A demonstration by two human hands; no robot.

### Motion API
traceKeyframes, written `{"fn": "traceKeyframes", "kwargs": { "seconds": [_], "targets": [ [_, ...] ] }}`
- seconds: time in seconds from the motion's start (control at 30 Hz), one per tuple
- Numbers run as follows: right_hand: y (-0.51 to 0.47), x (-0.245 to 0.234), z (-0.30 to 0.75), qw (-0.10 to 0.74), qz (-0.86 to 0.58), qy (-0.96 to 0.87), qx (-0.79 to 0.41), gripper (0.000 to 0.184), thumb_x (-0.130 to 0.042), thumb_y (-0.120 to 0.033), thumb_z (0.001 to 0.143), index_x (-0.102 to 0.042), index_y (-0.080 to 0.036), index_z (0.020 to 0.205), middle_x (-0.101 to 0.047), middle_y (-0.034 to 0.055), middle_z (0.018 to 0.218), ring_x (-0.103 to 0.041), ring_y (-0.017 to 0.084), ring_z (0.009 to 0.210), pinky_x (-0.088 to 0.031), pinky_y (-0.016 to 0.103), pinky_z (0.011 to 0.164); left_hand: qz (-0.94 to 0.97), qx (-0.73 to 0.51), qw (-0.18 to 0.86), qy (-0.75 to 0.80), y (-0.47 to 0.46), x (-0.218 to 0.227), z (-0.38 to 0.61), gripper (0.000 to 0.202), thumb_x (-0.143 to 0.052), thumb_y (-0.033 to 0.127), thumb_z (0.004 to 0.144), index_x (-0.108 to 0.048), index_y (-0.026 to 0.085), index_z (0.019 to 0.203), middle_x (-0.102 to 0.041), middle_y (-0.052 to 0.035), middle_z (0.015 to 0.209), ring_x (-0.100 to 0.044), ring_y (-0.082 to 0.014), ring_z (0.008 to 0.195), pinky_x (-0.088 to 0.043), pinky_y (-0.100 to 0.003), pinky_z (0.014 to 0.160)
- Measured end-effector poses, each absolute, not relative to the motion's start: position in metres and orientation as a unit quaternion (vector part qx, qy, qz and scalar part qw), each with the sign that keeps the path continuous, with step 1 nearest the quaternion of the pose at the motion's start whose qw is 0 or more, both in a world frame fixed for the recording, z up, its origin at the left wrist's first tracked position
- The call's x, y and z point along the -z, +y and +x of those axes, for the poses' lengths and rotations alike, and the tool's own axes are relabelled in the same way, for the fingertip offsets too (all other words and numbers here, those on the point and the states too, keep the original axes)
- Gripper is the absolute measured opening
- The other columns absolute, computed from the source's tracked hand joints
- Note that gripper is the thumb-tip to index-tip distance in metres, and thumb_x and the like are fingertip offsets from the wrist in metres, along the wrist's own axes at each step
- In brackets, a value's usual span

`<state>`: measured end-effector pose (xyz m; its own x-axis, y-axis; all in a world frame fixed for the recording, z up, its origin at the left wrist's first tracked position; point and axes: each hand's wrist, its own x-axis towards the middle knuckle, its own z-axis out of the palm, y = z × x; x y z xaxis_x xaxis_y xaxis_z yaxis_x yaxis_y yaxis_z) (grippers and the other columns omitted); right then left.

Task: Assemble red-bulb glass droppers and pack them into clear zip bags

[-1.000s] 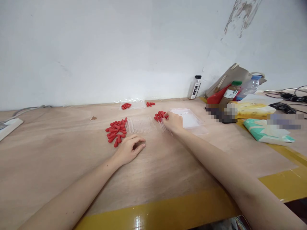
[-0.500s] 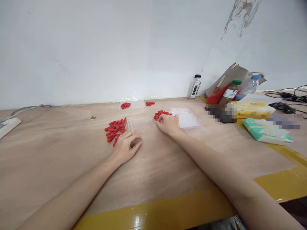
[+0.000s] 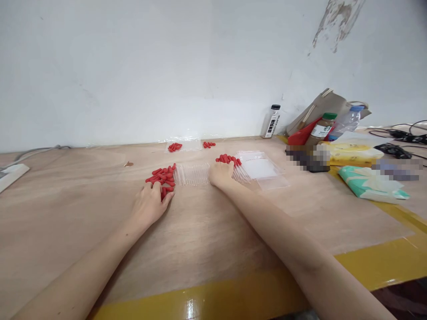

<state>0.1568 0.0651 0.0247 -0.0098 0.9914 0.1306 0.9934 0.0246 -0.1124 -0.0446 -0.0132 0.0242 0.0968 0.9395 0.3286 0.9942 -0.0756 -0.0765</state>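
My left hand (image 3: pixel 149 205) lies palm down on the wooden table (image 3: pixel 207 240). Its fingers are stretched forward onto a loose pile of small red caps (image 3: pixel 162 174). To the right of that pile lies a bunch of clear plastic tubes (image 3: pixel 192 174). My right hand (image 3: pixel 220 174) rests at the right end of these tubes with its fingers curled under; what they hold is hidden. Just behind and right of it is a row of red-capped tubes (image 3: pixel 229 159). Beside those lies a stack of clear zip bags (image 3: pixel 263 169).
Two small groups of red caps (image 3: pixel 175 146) (image 3: pixel 209 144) lie on clear bags near the wall. At the back right stand bottles (image 3: pixel 272 121) (image 3: pixel 322 128), a paper bag (image 3: pixel 320 109), tissue packs (image 3: pixel 370 184) and cables (image 3: pixel 400 142). Yellow tape (image 3: pixel 233 298) edges the table.
My left hand moved forward and left from the bare table onto the red cap pile. My right hand slid left from the capped tubes to the end of the clear tubes.
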Motion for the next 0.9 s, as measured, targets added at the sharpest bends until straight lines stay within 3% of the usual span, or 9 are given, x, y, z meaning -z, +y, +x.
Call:
{"fn": "traceKeyframes", "kwargs": {
  "seconds": [0.13, 0.3, 0.4, 0.53, 0.63, 0.77, 0.9],
  "targets": [
    [0.058, -0.029, 0.155, 0.093, -0.700, -0.708, 0.024, 0.024, -0.043, -0.010, 0.074, -0.065, -0.010, 0.084, -0.066, 0.0174, 0.087, -0.059, 0.026, 0.084, -0.027, 0.041, 0.077, -0.737, 0.098, 0.197, -0.640, -0.011, -0.020, -0.047, 0.023, -0.043, 0.036, 0.080, -0.050, 0.015, 0.074, -0.055, -0.0101, 0.073, -0.056, -0.0254, 0.069, -0.040, -0.032, 0.057],
    [0.032, -0.030, 0.179, 0.172, -0.651, -0.736, 0.074, 0.025, -0.037, -0.007, 0.076, -0.053, -0.005, 0.095, -0.063, 0.0163, 0.082, -0.056, 0.025, 0.080, -0.028, 0.039, 0.077, -0.748, 0.142, 0.293, -0.578, -0.010, -0.018, -0.044, 0.017, -0.039, 0.025, 0.082, -0.051, 0.013, 0.078, -0.057, -0.0122, 0.082, -0.056, -0.0265, 0.076, -0.041, -0.034, 0.064],
    [0.012, -0.021, 0.206, 0.223, -0.539, -0.810, 0.059, 0.026, -0.034, -0.006, 0.079, -0.047, -0.009, 0.102, -0.062, 0.0119, 0.082, -0.053, 0.022, 0.076, -0.031, 0.035, 0.076, -0.795, 0.219, 0.206, -0.527, -0.012, -0.011, -0.035, 0.016, -0.039, 0.026, 0.084, -0.050, 0.016, 0.078, -0.058, -0.0076, 0.078, -0.057, -0.0212, 0.074, -0.043, -0.030, 0.063],
    [-0.009, 0.000, 0.238, 0.260, -0.374, -0.886, 0.088, 0.043, -0.031, -0.002, 0.080, -0.039, -0.012, 0.121, -0.060, 0.0103, 0.093, -0.052, 0.019, 0.081, -0.034, 0.032, 0.075, -0.815, 0.302, 0.092, -0.486, -0.015, 0.002, -0.016, 0.022, -0.046, 0.030, 0.085, -0.049, 0.017, 0.103, -0.060, -0.0044, 0.085, -0.058, -0.0171, 0.074, -0.045, -0.026, 0.062],
    [-0.018, 0.009, 0.247, 0.277, -0.326, -0.899, 0.094, 0.042, -0.034, 0.000, 0.077, -0.045, -0.013, 0.116, -0.059, 0.0110, 0.097, -0.052, 0.019, 0.088, -0.034, 0.034, 0.080, -0.845, 0.321, 0.083, -0.420, -0.017, 0.006, -0.006, 0.022, -0.046, 0.025, 0.086, -0.053, 0.018, 0.106, -0.060, -0.0051, 0.091, -0.057, -0.0160, 0.080, -0.045, -0.025, 0.065],
    [-0.024, 0.009, 0.238, 0.333, -0.364, -0.869, 0.048, 0.021, -0.038, -0.013, 0.085, -0.053, -0.016, 0.100, -0.060, 0.0081, 0.092, -0.053, 0.016, 0.084, -0.033, 0.033, 0.080, -0.866, 0.331, 0.042, -0.373, -0.018, 0.003, -0.001, 0.016, -0.046, 0.022, 0.087, -0.059, 0.018, 0.095, -0.060, -0.0036, 0.091, -0.056, -0.0132, 0.080, -0.045, -0.023, 0.068],
    [-0.025, 0.010, 0.226, 0.345, -0.373, -0.861, 0.034, 0.018, -0.038, -0.020, 0.089, -0.054, -0.016, 0.093, -0.061, 0.0059, 0.086, -0.054, 0.015, 0.081, -0.031, 0.032, 0.080, -0.868, 0.336, 0.035, -0.364, -0.018, 0.002, -0.001, 0.014, -0.050, 0.024, 0.085, -0.060, 0.019, 0.094, -0.062, -0.0023, 0.092, -0.056, -0.0141, 0.083, -0.044, -0.026, 0.074]
  ]
}}
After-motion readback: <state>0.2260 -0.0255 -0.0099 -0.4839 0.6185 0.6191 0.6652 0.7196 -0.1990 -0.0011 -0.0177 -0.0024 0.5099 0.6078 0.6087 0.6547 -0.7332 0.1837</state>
